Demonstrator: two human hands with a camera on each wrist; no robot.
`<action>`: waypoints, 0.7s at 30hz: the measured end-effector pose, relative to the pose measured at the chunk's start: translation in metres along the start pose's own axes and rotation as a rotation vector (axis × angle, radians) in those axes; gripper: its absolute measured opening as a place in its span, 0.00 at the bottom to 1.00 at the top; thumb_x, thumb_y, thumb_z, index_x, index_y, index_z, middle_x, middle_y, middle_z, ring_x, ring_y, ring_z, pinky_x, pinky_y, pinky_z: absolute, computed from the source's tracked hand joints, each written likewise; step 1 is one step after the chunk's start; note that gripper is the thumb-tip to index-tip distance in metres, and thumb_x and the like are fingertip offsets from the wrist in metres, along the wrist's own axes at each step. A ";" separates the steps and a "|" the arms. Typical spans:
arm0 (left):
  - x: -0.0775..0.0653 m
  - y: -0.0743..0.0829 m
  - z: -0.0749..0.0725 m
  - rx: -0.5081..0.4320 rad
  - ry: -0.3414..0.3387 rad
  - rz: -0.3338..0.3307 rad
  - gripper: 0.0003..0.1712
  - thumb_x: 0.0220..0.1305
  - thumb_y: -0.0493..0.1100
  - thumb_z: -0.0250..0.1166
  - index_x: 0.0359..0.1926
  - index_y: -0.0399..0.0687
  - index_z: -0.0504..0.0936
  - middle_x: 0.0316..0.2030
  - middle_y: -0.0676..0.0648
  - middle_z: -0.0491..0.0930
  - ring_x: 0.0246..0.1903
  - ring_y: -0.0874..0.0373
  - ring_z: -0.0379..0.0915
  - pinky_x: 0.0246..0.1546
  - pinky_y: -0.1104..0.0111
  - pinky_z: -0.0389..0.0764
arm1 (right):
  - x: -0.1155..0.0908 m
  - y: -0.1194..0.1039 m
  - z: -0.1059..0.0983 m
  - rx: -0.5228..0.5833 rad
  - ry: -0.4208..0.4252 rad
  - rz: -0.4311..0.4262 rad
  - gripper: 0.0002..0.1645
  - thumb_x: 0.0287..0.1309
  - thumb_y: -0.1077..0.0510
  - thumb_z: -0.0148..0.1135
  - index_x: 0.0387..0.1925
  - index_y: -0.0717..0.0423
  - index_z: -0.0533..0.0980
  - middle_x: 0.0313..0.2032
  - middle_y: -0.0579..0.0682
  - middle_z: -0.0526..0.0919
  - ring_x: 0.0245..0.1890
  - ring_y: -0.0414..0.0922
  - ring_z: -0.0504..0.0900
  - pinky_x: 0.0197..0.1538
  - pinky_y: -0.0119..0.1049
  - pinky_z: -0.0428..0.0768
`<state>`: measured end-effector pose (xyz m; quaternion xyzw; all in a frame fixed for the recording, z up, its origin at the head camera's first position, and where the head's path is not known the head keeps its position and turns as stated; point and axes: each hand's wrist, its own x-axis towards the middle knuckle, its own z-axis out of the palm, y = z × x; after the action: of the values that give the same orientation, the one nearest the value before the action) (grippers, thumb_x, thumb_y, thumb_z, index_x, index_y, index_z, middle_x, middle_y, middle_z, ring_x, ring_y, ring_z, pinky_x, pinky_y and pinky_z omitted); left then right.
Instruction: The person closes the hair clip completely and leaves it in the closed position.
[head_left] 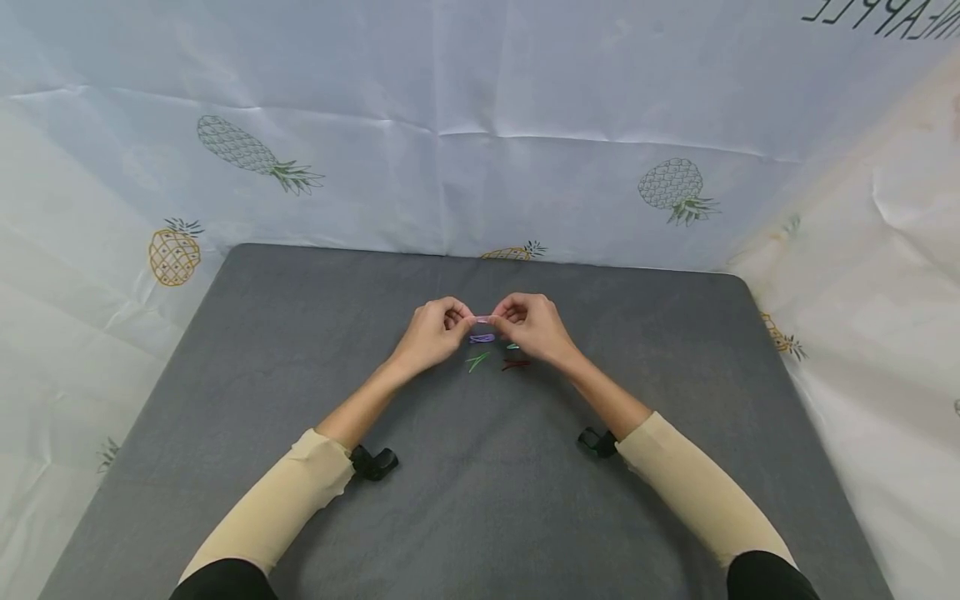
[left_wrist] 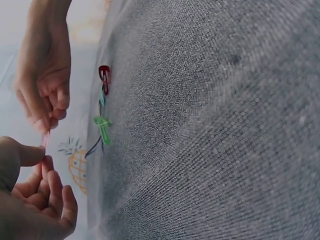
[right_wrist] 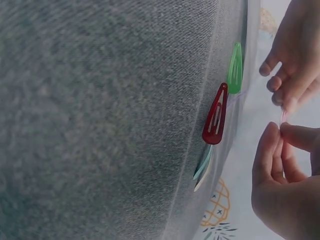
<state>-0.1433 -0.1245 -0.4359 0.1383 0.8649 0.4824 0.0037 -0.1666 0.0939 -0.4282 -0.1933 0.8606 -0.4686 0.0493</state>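
Note:
Above the far middle of the table, my left hand [head_left: 437, 327] and right hand [head_left: 531, 325] pinch opposite ends of a small pink snap hair clip [head_left: 482, 319] between thumb and fingertips. Their fingers cover its ends, so whether the clip is snapped open cannot be told. Just below it on the cloth lies a purple clip [head_left: 482, 338]. Nearer me are a green snap clip [right_wrist: 235, 70] and a dark red one [right_wrist: 215, 117], both on the table. A teal clip [right_wrist: 202, 164] lies beyond the red one, with a pale clip [right_wrist: 203, 179] beside it in the right wrist view.
Grey cloth [head_left: 480, 500] covers the table. White curtains with pineapple prints [head_left: 480, 192] hang behind it and at both sides. Dark wrist cameras [head_left: 373, 463] are strapped to both forearms, over the table.

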 end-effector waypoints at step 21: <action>0.000 -0.006 -0.008 -0.064 -0.060 -0.059 0.15 0.80 0.43 0.65 0.50 0.34 0.90 0.40 0.34 0.90 0.26 0.61 0.74 0.29 0.69 0.73 | -0.001 0.008 -0.006 0.065 -0.009 -0.021 0.08 0.69 0.58 0.75 0.44 0.58 0.89 0.38 0.60 0.93 0.37 0.54 0.92 0.40 0.33 0.86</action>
<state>-0.1455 -0.1341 -0.4373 0.1269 0.8523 0.5051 0.0482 -0.1690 0.1024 -0.4315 -0.2028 0.8427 -0.4958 0.0543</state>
